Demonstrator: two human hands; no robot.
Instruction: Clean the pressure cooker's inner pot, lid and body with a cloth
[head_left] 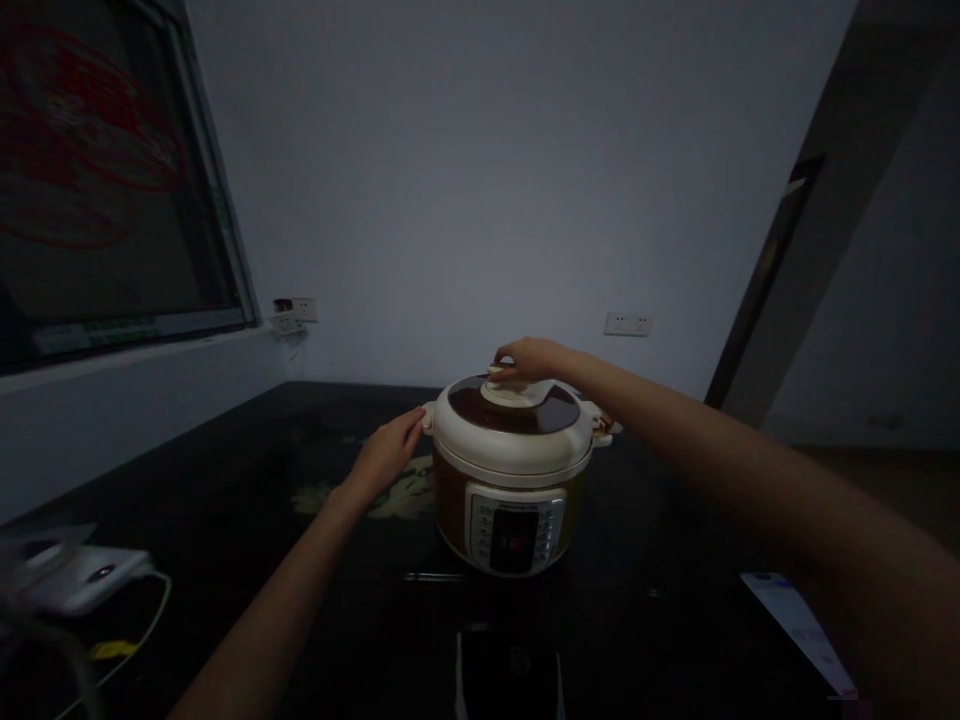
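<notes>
An electric pressure cooker (452,500) with a cream rim and a brown body stands upright on the dark table, its control panel facing me. Its round lid (517,455) is in place, with a dark brown top. My right hand (531,360) is closed around the lid's cream knob (517,393) from above. At the cooker's left side, my left hand (391,445) grips the small cream side handle (428,417), the thumb and fingers resting at it. A matching handle (602,425) sticks out on the right side, partly behind my right forearm.
The glossy black table (360,620) reaches the wall. A white power strip (94,575) with a cable lies at the left, near a yellow scrap (112,649). A lit phone (799,630) is at the right. Wall sockets (628,324) sit behind the cooker, and a window (112,180) is at the left.
</notes>
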